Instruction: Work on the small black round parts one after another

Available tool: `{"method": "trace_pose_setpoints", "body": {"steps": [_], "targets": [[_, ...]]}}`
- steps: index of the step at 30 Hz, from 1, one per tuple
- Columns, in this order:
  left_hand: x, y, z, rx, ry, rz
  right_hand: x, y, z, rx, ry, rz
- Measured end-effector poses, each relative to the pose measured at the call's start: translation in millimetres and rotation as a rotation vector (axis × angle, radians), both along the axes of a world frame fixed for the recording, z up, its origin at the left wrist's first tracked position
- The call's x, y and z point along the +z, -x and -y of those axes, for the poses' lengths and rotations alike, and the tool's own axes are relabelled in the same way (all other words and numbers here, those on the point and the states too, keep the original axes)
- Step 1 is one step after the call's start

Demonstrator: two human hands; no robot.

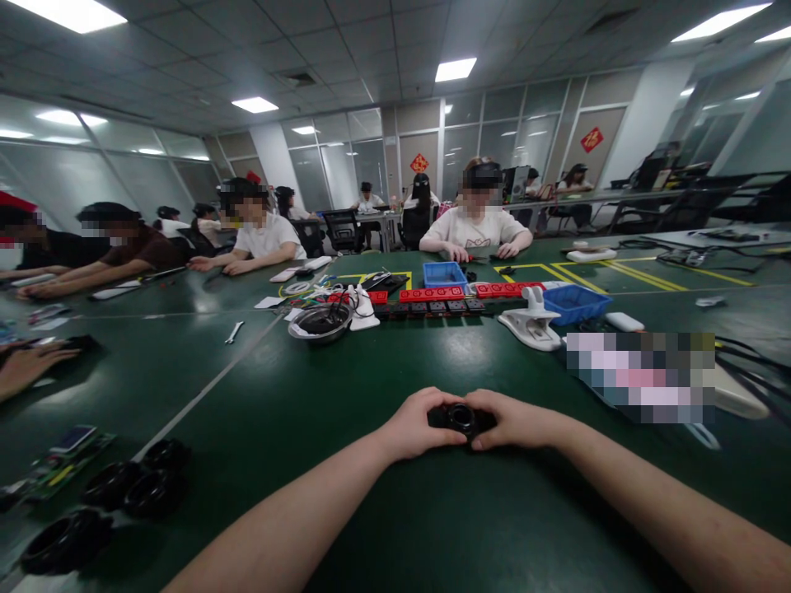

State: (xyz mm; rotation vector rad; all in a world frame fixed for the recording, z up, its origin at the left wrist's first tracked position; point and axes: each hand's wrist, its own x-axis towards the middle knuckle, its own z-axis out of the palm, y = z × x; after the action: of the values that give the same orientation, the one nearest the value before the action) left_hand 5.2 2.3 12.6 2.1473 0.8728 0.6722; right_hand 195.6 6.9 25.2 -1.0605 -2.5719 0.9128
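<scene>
Both hands meet at the middle of the green table (395, 502), wrapped round a small black part with a round ring (461, 417) on top. My left hand (415, 424) grips its left side, thumb in front and fingers behind. On the other side my right hand (507, 420) holds it the same way. The part's ring faces up towards me; its sides are partly hidden by my fingers, and its exact kind does not show. It sits at or just above the tabletop; which of the two I cannot tell.
Several black rings (67, 542) lie at the lower left beside a green circuit board (69, 457). Ahead are a metal bowl (318, 333), red power strips (432, 294), a white clamp stand (530, 321) and a blue tray (574, 306). A wrench (235, 332) lies left. People sit around.
</scene>
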Motion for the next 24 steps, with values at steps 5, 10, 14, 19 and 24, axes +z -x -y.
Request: {"method": "trace_pose_setpoints", "body": {"steps": [5,10,14,19,24], "targets": [[-2.8,-5.3,6.6,0.300,-0.041,0.012,-12.3,4.8,-1.3,-0.213,-0.039,-0.006],[-0.1,-1.4,3.4,0.071,-0.027,-0.013,-7.5,3.3,0.0,-0.070,-0.077,0.005],[-3.4,-5.4,6.2,0.251,-0.052,-0.029,-9.8,7.8,0.5,-0.152,-0.053,0.046],[-10.0,-7.3,4.5,0.441,-0.102,-0.093,-9.5,9.0,2.7,-0.252,-0.107,0.057],[-7.7,0.4,-2.8,0.327,-0.066,-0.143,12.5,-3.4,3.2,-0.289,-0.050,-0.159]]}}
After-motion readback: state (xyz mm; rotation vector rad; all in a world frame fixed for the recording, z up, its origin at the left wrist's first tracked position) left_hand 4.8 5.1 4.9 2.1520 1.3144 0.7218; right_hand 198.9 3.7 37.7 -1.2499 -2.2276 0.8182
